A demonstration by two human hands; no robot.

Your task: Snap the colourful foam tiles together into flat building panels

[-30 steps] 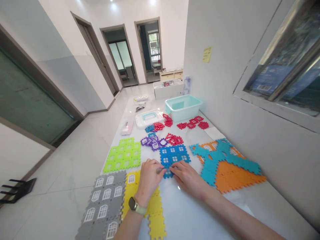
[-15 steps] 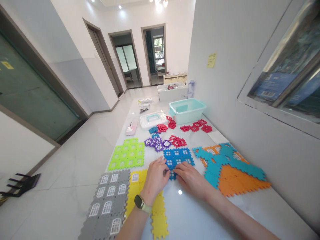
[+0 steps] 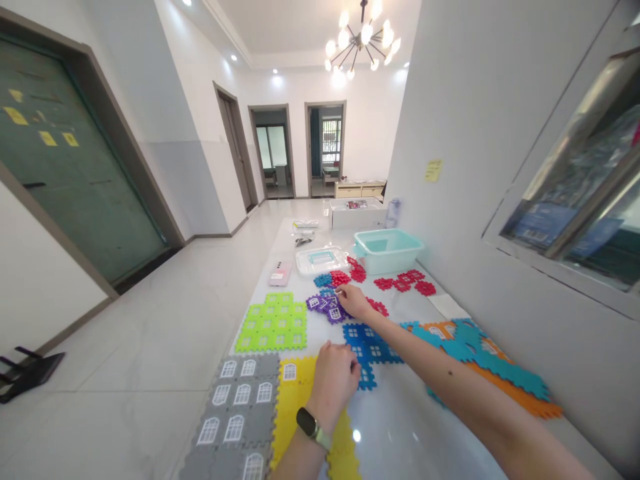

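Observation:
My left hand [image 3: 337,370], with a watch [image 3: 311,424] on its wrist, is curled closed beside the blue interlocking panel [image 3: 373,343]. Its fingertips are turned under, so anything inside is hidden. Window cut-outs run across the blue panel, and one piece juts from its near left end. Farther forward, my right hand [image 3: 354,301] reaches over the pile of purple window pieces [image 3: 334,313]. Its fingers are pinched together at the pile's upper edge; what they grip, if anything, cannot be made out. Red pieces [image 3: 380,307] lie partly behind that hand.
Green [image 3: 273,323], grey [image 3: 250,413] and yellow panels [image 3: 295,393] lie on the left; teal and orange panels [image 3: 500,353] are stacked right. Behind stand a mint bin [image 3: 390,250] and its white lid [image 3: 320,260]. A pink phone [image 3: 280,273] rests near the left edge.
My right hand has left the blue panel and moved forward to the purple pile. My left hand has drawn slightly off the panel, curled. The view has tilted up.

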